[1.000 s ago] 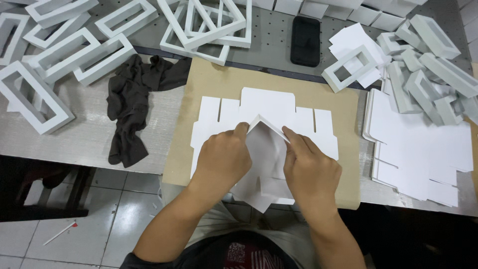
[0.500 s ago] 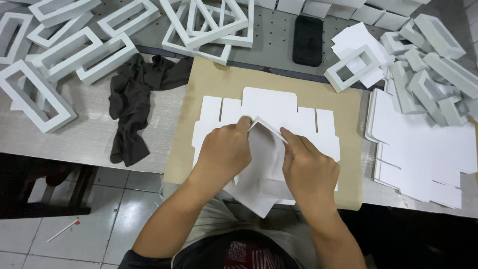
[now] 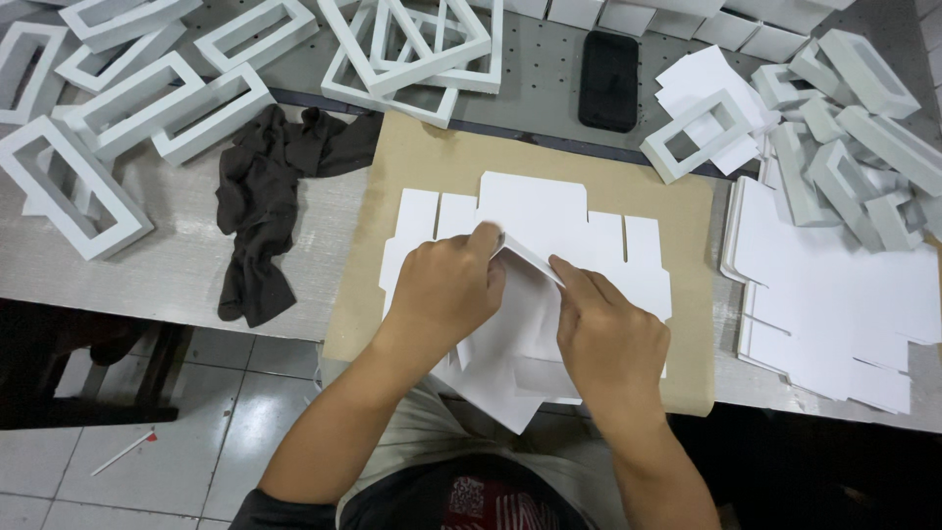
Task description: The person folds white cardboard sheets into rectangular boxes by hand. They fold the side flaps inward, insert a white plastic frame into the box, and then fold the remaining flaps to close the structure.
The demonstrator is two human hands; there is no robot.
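Pinched between left hand [image 3: 446,290] and right hand [image 3: 608,339]: a raised flap of the white die-cut card blank [image 3: 535,221], lying flat on the brown paperboard sheet [image 3: 432,162] at frame centre. Dark cloth [image 3: 260,211] left; black phone [image 3: 608,79] above.

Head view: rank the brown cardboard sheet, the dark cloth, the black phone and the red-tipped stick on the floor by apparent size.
1. brown cardboard sheet
2. dark cloth
3. black phone
4. red-tipped stick; it lies on the floor, farther from the camera, so it looks smaller than it is.
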